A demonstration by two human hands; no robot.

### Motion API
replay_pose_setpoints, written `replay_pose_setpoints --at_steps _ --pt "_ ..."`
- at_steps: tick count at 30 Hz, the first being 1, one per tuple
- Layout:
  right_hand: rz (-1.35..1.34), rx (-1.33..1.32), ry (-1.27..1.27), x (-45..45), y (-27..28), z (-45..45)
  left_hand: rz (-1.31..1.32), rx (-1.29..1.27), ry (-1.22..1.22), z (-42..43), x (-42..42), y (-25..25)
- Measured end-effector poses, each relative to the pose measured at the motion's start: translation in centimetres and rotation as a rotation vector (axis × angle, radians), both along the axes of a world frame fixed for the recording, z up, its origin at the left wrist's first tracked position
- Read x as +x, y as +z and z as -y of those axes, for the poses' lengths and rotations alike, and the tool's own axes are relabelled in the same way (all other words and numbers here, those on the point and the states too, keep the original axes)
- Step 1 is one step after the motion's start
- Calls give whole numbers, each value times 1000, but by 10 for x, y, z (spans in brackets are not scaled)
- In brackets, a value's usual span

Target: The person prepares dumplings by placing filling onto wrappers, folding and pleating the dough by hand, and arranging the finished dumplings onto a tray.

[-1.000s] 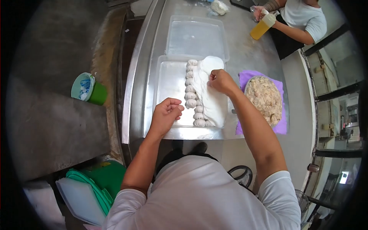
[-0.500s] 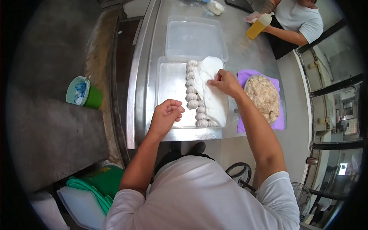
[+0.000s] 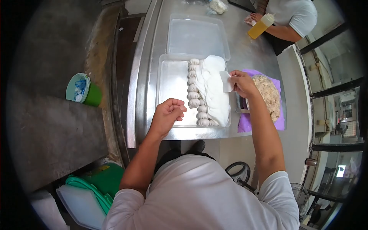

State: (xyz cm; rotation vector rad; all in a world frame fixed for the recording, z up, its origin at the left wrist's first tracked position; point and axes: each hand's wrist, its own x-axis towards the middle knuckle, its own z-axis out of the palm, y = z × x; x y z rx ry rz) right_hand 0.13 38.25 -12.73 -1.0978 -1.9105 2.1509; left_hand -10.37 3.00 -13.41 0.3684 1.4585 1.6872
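My right hand (image 3: 239,82) pinches a thin white wrapper (image 3: 227,81) at its edge, just right of the tray. A white sheet-like layer (image 3: 214,96) lies over the right part of the clear plastic tray (image 3: 168,88). Beside that layer, several pleated dumplings (image 3: 193,95) stand in a column. My left hand (image 3: 168,114) hovers over the tray's lower left, its fingers curled with thumb near fingertips; whether anything small is between them is hidden. To the right, a mound of pale filling (image 3: 269,96) sits on a purple cloth (image 3: 245,124).
Another clear tray (image 3: 197,36) lies farther up the metal table (image 3: 239,46). At the upper right a co-worker in a white shirt (image 3: 293,17) stands near a yellow squeeze bottle (image 3: 260,27). A green bucket (image 3: 92,95) is at the left.
My right hand has moved right, off the white layer, and now holds a wrapper. My left hand has barely moved. The co-worker has shifted slightly.
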Motion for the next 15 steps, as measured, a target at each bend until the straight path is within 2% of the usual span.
replay_pose_setpoints --at_steps 1,5,8,11,13,15 --pt "-60 -88 -62 6 3 -2 0 -1 -1 -3 0 2" --pt "-248 -125 -208 27 32 -5 20 13 -45 -25 4 24" --pt "-364 -147 -239 44 67 10 39 24 -153 -58 7 33" --pt "-450 -240 -205 60 90 37 15 179 -102 -100 18 42" --pt "-548 -367 -146 70 96 62 382 300 -215 -123 22 44" --pt "-572 -401 -163 84 89 78 455 319 -296 -137 29 41"
